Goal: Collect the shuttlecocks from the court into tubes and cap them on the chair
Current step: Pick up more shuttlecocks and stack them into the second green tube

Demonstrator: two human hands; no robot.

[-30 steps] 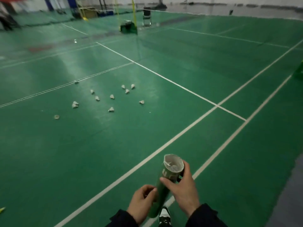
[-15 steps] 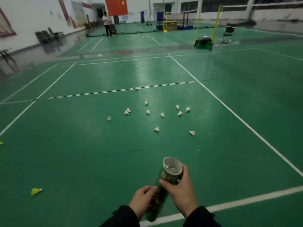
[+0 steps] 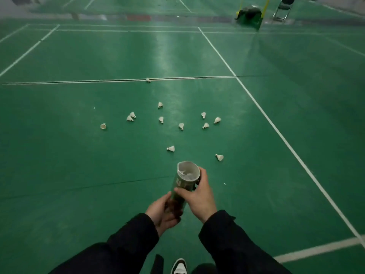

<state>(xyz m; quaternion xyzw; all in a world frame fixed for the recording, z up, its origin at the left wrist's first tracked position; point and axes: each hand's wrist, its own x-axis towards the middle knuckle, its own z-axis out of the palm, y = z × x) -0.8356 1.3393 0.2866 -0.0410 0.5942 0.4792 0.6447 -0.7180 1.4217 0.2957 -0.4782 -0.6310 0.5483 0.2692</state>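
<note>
Indoor badminton hall, green court floor [image 3: 79, 175] marked with white lines [image 3: 276, 131]; a dark seam ran across the mat in front of the person. Far right background: a yellow net post [image 3: 265, 4] on a green base [image 3: 249, 15], with a folding chair [image 3: 282, 8] just beside it, partly cut by the frame edge. Item one: an open tube [image 3: 184, 181], dark green, tilted with its pale-lined mouth toward the far court, held low in front of the body; contents could not be made out. The left hand [image 3: 162, 212] clasped the tube's lower end, fingers wrapped under it. The right hand [image 3: 199, 196] grasped the upper part just below the rim, thumb across the near side. Item two: white shuttlecocks [image 3: 171, 148] lay scattered on the floor ahead, roughly a dozen, most in a loose cluster, one [image 3: 148, 80] farther off on a line. Both sleeves [image 3: 227, 244] dark; one black-and-white shoe [image 3: 178, 266] showed at the bottom edge.
</note>
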